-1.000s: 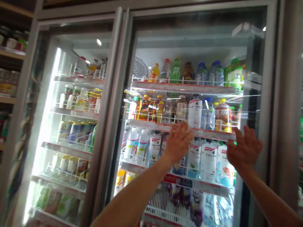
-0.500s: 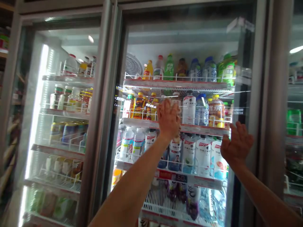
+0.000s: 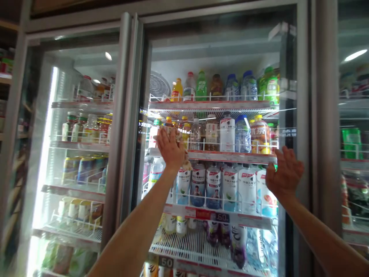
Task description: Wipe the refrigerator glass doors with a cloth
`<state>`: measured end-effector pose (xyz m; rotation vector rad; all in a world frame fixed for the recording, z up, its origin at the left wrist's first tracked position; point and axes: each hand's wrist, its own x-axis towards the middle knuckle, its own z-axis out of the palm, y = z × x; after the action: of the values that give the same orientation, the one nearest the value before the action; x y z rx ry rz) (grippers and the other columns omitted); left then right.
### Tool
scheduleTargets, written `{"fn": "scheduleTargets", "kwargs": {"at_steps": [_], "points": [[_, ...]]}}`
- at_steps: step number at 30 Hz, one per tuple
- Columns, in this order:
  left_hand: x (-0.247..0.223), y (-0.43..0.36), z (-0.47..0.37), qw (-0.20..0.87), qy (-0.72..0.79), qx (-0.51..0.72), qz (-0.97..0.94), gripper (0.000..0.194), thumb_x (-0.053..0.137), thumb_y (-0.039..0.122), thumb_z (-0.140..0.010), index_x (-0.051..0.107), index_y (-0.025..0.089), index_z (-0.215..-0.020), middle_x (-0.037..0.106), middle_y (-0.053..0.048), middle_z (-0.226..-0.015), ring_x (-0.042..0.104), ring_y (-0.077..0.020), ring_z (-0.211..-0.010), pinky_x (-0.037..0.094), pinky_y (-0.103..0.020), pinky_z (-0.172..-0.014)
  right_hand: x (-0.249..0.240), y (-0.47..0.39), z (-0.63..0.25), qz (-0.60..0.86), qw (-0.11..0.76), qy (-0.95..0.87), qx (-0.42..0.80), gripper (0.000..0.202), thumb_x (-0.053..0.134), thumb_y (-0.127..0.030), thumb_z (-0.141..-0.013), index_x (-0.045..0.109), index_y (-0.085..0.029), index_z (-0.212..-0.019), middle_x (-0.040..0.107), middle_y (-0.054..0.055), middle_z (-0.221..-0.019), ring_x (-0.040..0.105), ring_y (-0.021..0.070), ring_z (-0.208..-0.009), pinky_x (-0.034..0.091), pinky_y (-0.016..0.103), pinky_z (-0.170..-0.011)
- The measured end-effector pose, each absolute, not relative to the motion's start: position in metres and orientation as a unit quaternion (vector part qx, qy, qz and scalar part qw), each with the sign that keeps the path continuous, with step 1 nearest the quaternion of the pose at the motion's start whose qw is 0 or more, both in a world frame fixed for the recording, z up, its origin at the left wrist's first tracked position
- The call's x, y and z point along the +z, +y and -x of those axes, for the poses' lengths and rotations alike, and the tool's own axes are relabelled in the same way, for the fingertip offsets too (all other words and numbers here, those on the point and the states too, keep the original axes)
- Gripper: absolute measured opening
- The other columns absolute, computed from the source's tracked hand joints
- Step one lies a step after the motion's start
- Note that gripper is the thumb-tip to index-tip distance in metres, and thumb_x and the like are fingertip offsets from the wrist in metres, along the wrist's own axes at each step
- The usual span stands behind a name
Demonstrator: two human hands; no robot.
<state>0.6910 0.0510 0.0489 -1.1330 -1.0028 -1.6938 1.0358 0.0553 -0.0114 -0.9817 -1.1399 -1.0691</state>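
My left hand (image 3: 172, 149) presses a crumpled, light patterned cloth (image 3: 186, 161) flat against the glass door (image 3: 213, 42), in front of the second shelf of bottles. Parts of the cloth stick out above the fingers and beside the palm. Near the right edge of the same door, my right hand (image 3: 285, 172) has its fingers spread and its palm toward the glass, with nothing seen in it. Behind the glass stand bottles, among them a white one (image 3: 227, 132) and a blue-capped one (image 3: 243, 134).
Metal door frames (image 3: 127, 115) stand left of my left hand and at the right (image 3: 324, 115). Another glass-door cooler with bottles and cans (image 3: 85, 169) is at the left. A green item (image 3: 351, 142) shows behind glass at the far right.
My left hand has moved left across the glass with the cloth, from the door's middle toward its left side. My right hand stays near the right edge.
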Motion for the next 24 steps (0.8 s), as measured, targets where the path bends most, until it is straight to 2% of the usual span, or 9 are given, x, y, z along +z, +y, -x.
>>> {"fn": "scheduleTargets", "kwargs": {"at_steps": [4,7,10,12,15,18,21,24], "points": [[0.015,0.044,-0.763,0.473,-0.315,-0.540,0.621,0.043,0.050,0.028,-0.084,0.047,0.023,-0.126,0.028,-0.009,-0.149,0.020,-0.0265,-0.139,0.017,-0.050,-0.114,-0.012,0.058,-1.040,0.418,0.600,-0.503,-0.461,0.053,0.037,-0.030,-0.083,0.043,-0.013,-0.133,0.044,0.019,-0.138,0.035,0.0323,-0.132,0.027,0.059,-0.100],[0.006,0.041,-0.763,0.496,-0.280,-0.472,0.673,0.044,0.050,0.028,-0.083,0.046,0.025,-0.127,0.033,-0.007,-0.147,0.023,-0.0224,-0.139,0.018,-0.046,-0.114,-0.012,0.061,-1.043,0.410,0.600,-0.502,-0.469,0.053,0.037,-0.032,-0.083,0.044,-0.012,-0.132,0.044,0.019,-0.138,0.035,0.0320,-0.132,0.025,0.056,-0.102],[0.014,0.041,-0.702,0.465,-0.352,-0.551,0.597,0.043,0.047,0.029,-0.085,0.047,0.025,-0.128,0.034,-0.007,-0.147,0.025,-0.0232,-0.138,0.020,-0.047,-0.113,-0.012,0.062,-1.043,0.411,0.603,-0.496,-0.471,0.053,0.034,-0.036,-0.085,0.048,-0.012,-0.129,0.047,0.019,-0.136,0.036,0.0316,-0.132,0.024,0.053,-0.103],[0.018,0.042,-0.660,0.431,-0.414,-0.624,0.503,0.044,0.045,0.032,-0.086,0.047,0.021,-0.129,0.034,-0.010,-0.146,0.026,-0.0262,-0.138,0.021,-0.050,-0.112,-0.011,0.061,-1.042,0.418,0.602,-0.494,-0.468,0.053,0.032,-0.038,-0.085,0.049,-0.011,-0.129,0.047,0.019,-0.136,0.036,0.0309,-0.132,0.023,0.051,-0.104],[0.009,0.042,-0.646,0.424,-0.437,-0.649,0.456,0.045,0.044,0.033,-0.087,0.047,0.019,-0.129,0.033,-0.013,-0.146,0.024,-0.0274,-0.138,0.022,-0.051,-0.112,-0.011,0.060,-1.041,0.427,0.603,-0.492,-0.460,0.056,0.030,-0.039,-0.086,0.048,-0.010,-0.129,0.045,0.019,-0.138,0.035,0.0303,-0.133,0.022,0.049,-0.104],[-0.020,0.040,-0.695,0.472,-0.388,-0.571,0.548,0.044,0.047,0.029,-0.084,0.047,0.022,-0.128,0.031,-0.010,-0.148,0.021,-0.0255,-0.140,0.024,-0.051,-0.111,-0.011,0.060,-1.042,0.438,0.601,-0.491,-0.453,0.058,0.028,-0.039,-0.085,0.048,-0.009,-0.130,0.044,0.019,-0.138,0.034,0.0299,-0.133,0.020,0.048,-0.104],[-0.055,0.035,-0.749,0.521,-0.294,-0.436,0.672,0.046,0.052,0.031,-0.081,0.047,0.025,-0.126,0.036,-0.007,-0.145,0.021,-0.0251,-0.140,0.024,-0.050,-0.111,-0.012,0.063,-1.045,0.432,0.597,-0.491,-0.464,0.058,0.028,-0.039,-0.085,0.048,-0.009,-0.129,0.045,0.019,-0.137,0.035,0.0289,-0.133,0.021,0.048,-0.105],[-0.079,0.032,-0.748,0.524,-0.247,-0.393,0.714,0.048,0.054,0.032,-0.080,0.047,0.025,-0.127,0.041,-0.007,-0.142,0.023,-0.0247,-0.139,0.023,-0.048,-0.112,-0.012,0.067,-1.047,0.410,0.604,-0.479,-0.488,0.056,0.031,-0.040,-0.083,0.048,-0.013,-0.129,0.048,0.016,-0.136,0.038,0.0281,-0.131,0.025,0.050,-0.103]]}}
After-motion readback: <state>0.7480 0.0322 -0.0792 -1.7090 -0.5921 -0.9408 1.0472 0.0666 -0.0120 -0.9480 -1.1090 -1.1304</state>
